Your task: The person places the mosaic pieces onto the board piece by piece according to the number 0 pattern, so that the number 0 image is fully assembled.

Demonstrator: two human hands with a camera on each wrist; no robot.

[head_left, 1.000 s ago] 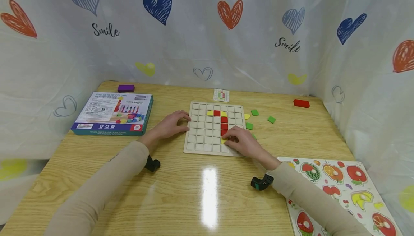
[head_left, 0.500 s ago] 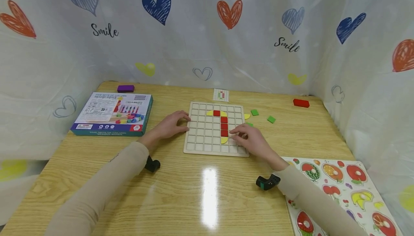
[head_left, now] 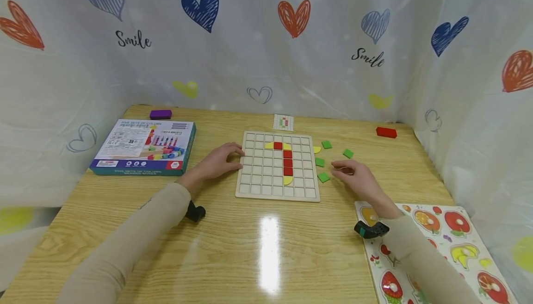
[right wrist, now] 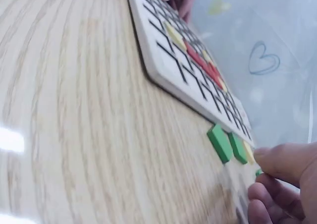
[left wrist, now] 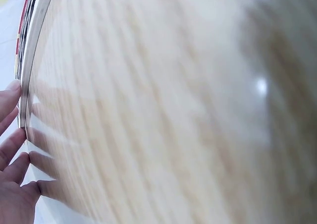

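Take the grid board [head_left: 258,170] as your clock centre, twelve away from you. Tiles [head_left: 288,163] lie on it; loose tiles [head_left: 319,162] sit around three, near your right hand [head_left: 360,181]. Your left hand [head_left: 218,161] touches the board's edge at nine, short of the box [head_left: 143,146]. The card [head_left: 283,122] is at twelve, the puzzle board [head_left: 470,268] at four, one block [head_left: 160,114] at ten, another block [head_left: 386,132] at two.

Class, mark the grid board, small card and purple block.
Grid board [head_left: 268,170], head view: a bare square near its middle.
Small card [head_left: 283,122], head view: its printed middle.
Purple block [head_left: 160,114], head view: middle of its visible surface.
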